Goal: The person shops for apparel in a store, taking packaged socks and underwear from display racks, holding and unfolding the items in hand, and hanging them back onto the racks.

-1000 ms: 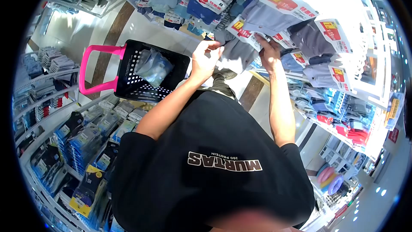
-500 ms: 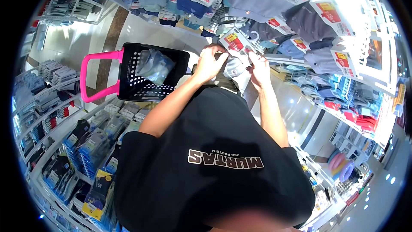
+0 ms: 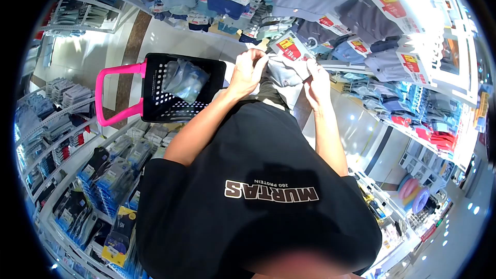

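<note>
A light grey folded garment (image 3: 284,74) is held between both hands in front of my body. Fixed to its top is a white card (image 3: 292,46) with a red and yellow price label and a hook. My left hand (image 3: 248,74) pinches the garment's left edge, thumb and fingers together. Gripping the opposite side, near the lower right corner of the card, is my right hand (image 3: 317,83). The garment's exact kind cannot be made out. To the left, a black basket (image 3: 155,106) with a pink handle (image 3: 99,95) holds a clear plastic-wrapped item (image 3: 186,80).
Similar grey garments (image 3: 302,0) with price cards hang on a rack ahead and to the right. Shelves with packaged socks (image 3: 111,175) stand at the lower left. Folded clothes (image 3: 408,104) fill a shelf on the right. Colourful rings (image 3: 413,195) sit farther off.
The garment and its card have tilted and shifted slightly right, showing more of the grey cloth. My left hand has moved slightly left, and my right hand slightly right.
</note>
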{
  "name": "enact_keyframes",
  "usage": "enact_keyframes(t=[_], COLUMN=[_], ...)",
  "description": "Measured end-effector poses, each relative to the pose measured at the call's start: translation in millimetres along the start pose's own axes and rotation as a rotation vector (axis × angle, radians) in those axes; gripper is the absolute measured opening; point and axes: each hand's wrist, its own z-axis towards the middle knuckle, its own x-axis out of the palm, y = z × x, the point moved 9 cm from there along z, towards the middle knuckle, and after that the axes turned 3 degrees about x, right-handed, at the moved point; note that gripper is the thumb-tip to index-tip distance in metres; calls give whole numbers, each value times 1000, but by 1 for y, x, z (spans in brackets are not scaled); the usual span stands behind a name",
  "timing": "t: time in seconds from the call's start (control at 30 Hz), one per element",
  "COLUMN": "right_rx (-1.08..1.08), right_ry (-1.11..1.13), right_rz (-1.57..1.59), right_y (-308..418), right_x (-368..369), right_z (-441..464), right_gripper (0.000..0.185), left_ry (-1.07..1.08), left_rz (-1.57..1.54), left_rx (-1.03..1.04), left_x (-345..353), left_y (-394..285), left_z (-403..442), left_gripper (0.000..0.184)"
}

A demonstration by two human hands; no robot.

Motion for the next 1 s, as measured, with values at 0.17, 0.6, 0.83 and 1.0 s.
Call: enact_keyframes(t=[0.17, 0.6, 0.83, 1.0], right_rx=[5, 101, 115, 117], right_ry=[-111, 78, 137, 146], right_rz=[43, -190, -167, -215], right_y=[-5, -10, -7, -5], right_x=[-28, -2, 21, 31], right_z=[5, 2, -16, -23], right_gripper=[19, 31, 24, 30], left_ry=[-63, -150, -226, -245], left_rz=[-576, -9, 129, -241], left_rx=[-387, -34, 118, -60], left_x=[19, -2, -6, 0], left_y=[50, -2, -5, 12], left_z=[-12, 4, 6, 6], left_gripper=[25, 29, 23, 17])
